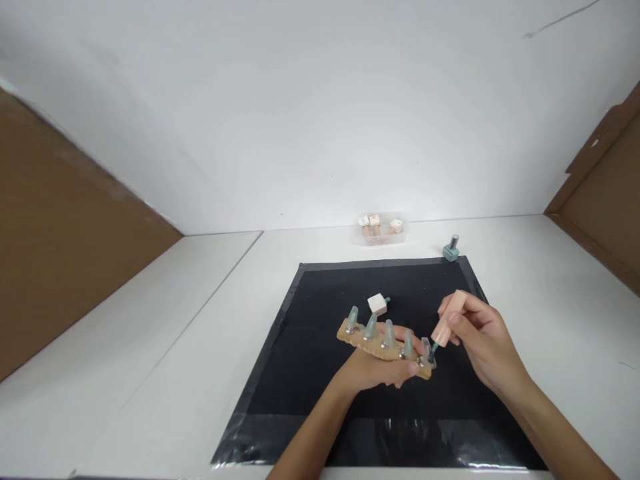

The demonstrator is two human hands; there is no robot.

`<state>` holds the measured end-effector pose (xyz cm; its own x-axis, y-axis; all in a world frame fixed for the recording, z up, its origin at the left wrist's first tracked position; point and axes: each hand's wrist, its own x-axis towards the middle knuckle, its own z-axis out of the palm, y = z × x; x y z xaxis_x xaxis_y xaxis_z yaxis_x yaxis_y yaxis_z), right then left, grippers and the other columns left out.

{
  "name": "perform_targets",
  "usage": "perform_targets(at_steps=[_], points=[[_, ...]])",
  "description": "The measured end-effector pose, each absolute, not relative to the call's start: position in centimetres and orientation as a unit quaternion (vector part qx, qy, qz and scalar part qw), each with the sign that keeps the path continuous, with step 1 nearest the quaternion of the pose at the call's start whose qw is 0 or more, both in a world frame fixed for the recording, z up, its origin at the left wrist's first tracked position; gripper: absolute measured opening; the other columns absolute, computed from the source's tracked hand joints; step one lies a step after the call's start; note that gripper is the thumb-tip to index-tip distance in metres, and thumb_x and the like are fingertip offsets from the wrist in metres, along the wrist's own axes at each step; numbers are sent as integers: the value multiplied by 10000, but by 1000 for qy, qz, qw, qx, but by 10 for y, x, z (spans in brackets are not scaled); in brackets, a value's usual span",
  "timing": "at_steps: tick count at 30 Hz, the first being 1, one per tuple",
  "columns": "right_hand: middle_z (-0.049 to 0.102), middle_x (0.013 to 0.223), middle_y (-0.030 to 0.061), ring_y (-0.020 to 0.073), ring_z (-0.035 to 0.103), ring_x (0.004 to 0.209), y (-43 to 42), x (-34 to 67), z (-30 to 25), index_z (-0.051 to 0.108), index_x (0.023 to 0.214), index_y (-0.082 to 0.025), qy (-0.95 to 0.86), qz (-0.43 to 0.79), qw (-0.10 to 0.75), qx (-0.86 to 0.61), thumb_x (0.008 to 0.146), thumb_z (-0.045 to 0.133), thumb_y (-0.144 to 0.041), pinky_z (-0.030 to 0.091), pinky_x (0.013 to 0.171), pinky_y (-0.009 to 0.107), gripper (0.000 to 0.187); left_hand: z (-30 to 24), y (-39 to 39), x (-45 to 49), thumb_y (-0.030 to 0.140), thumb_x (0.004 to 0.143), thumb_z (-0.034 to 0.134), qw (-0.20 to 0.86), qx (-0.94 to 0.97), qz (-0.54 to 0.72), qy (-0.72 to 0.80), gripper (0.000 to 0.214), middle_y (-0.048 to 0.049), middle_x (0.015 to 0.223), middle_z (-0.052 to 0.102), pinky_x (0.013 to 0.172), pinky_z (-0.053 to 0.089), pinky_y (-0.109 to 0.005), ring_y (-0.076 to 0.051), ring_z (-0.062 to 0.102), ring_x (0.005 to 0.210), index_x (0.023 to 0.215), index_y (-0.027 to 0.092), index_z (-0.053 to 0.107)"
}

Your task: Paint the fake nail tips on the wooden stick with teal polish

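Note:
My left hand [377,370] is closed around a tan nail display stand [373,345], thumb along its near edge. Several long false nails [389,333] stand up from it in a row, most tinted translucent green; the one at the right end [426,348] looks clearer. In my right hand [483,337], a nail polish brush [450,320] with a pale pink cap handle is pinched, and its dark green tip touches the right-end nail. Behind the stand, a white polish bottle [377,305] lies on its side with green at its neck.
A black mat [300,393] covers the white table [165,387]. At the back, a clear tray [383,240] holds several white bottles with pink caps. A green bottle with a silver cap [451,249] stands at the mat's far right corner. Cardboard panels [65,227] flank both sides.

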<state>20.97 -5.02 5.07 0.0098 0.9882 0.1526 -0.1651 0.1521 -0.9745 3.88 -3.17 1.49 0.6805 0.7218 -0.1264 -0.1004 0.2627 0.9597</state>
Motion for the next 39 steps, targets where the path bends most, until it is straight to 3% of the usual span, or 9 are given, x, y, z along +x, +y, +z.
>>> perform_targets(at_steps=[4,10,16,22,30,34,39], points=[[543,607,-21,74,420,477,-50,211,52,590,620,-187,-497,488,587,-414,771,694,-419,328,432,196,296,15,-30,39,553,605,708,726,578,269,260,459,13,584,556,382,364,-164,-35,436,404,731,117,638],[505,556,-23,94,437,474,-51,214,53,580,603,-186,-515,499,576,-392,727,694,-513,338,414,204,368,13,-27,38,547,611,700,694,617,273,250,447,-6,612,580,454,405,-181,-68,492,493,706,113,649],[588,564,-15,120,520,514,-52,213,55,569,589,-199,-573,460,520,-435,778,664,-459,425,500,231,335,13,-29,38,537,625,686,678,633,276,251,406,-8,637,599,544,456,-219,-98,543,565,701,140,642],[618,561,-15,122,538,556,-51,216,55,572,592,-207,-579,425,546,-431,838,627,-381,432,542,230,306,11,-27,36,563,614,672,675,639,259,260,420,-30,688,629,595,471,-260,-136,581,628,710,154,653],[619,557,-10,123,504,536,-51,217,56,559,586,-207,-613,454,505,-404,843,617,-392,405,518,238,322,12,-28,37,586,608,665,674,648,245,258,455,-39,656,626,551,447,-244,-125,558,581,706,141,656],[622,572,-7,130,522,585,-50,217,56,567,583,-207,-591,410,533,-444,847,617,-368,413,544,236,313,10,-28,38,585,620,660,669,650,261,249,450,-32,646,619,561,460,-242,-122,566,583,688,140,643],[601,542,-14,126,528,539,-52,218,56,561,605,-205,-601,437,542,-393,819,625,-455,431,525,239,335,12,-26,38,582,615,659,670,657,251,238,459,-15,613,605,537,452,-223,-108,551,556,680,128,639]])
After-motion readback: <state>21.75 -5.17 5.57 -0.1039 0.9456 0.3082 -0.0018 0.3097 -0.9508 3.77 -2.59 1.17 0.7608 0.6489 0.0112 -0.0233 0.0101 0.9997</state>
